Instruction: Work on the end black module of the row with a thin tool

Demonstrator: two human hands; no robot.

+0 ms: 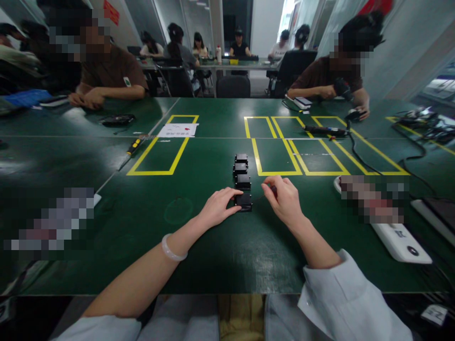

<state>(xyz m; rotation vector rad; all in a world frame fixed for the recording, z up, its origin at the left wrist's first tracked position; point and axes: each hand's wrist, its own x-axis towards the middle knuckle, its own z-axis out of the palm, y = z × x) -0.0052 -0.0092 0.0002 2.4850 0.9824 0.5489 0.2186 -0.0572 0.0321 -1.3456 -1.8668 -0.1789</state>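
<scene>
Four-cornered and black, the nearest small box (243,202) lies flat on the green table (199,251), with light metal bits at its corners. The thumb and fingers of my left hand (221,206) grip it from the left side. Just to its right, my right hand (283,200) is closed around the dark handle of a small screwdriver (273,190). Its thin shaft points left toward the box; whether the tip touches cannot be made out. Beyond the held box, several similar black boxes (243,181) stand in a row leading away from me.
Yellow tape frames (172,166) mark the table. A yellow-black screwdriver (134,146) and a printed paper (178,130) lie left. At right are a white device (401,241), a black stick-shaped tool (325,130) and cables (359,154). A co-worker at far right holds a power tool (343,89).
</scene>
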